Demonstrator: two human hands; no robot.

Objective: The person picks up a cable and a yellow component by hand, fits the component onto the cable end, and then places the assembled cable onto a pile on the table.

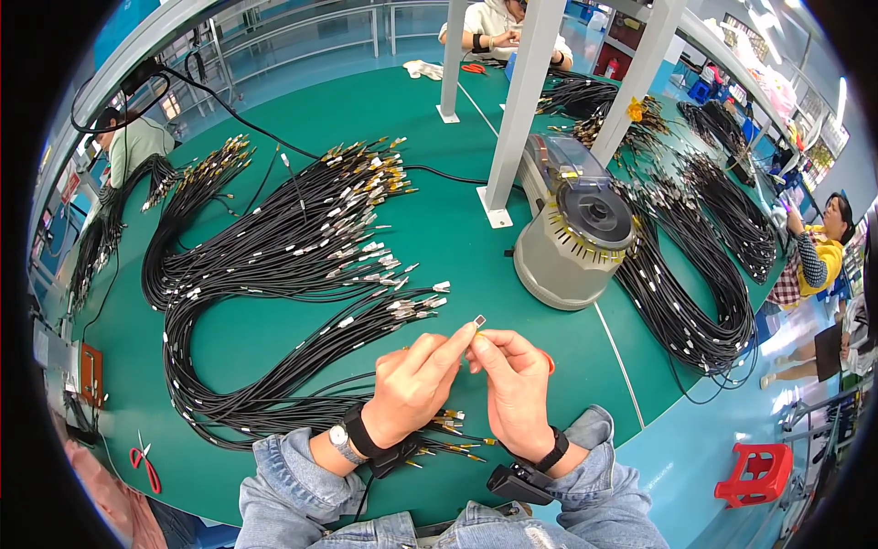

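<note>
My left hand [412,384] and my right hand [517,393] meet over the green table, both closed with fingertips pinched together. A small rectangular piece [479,321], dark with a pale edge, sticks up from between the fingertips; its kind is too small to make out. What else the fingers cover is hidden. To the left lies a large looped bundle of black cables [238,403] with pale connector ends. Some cable ends [448,448] with yellowish and metal tips lie under and beside my left wrist. A bit of red shows behind my right hand.
A grey machine with a round dark top [567,247] stands ahead to the right, beside white posts [521,110]. More black cable bundles [686,311] lie right of it. Red-handled scissors [146,464] lie at left. A red stool [756,476] stands on the floor. Other people work around.
</note>
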